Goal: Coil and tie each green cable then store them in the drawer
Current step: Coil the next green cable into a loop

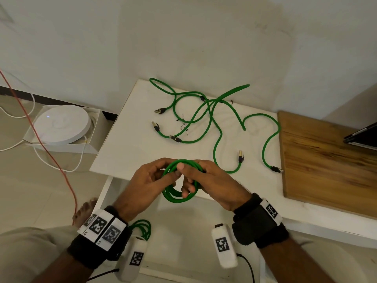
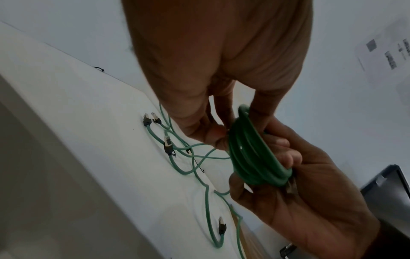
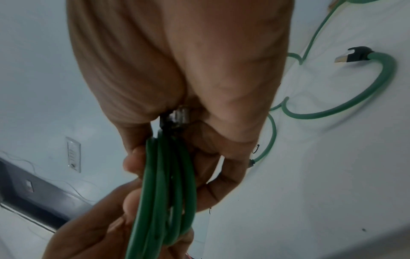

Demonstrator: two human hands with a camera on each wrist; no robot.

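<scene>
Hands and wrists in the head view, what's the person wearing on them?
Both hands, left hand and right hand, are bare. Each wrist carries a black strap with white square-coded marker tags and a white capsule-shaped camera trailing a black cable.

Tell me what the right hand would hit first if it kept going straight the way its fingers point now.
The right hand points left, toward the left hand. It already grips the coiled green cable, so next in that line are the left hand's fingers, which look to be touching it; depth is hard to judge.
</scene>
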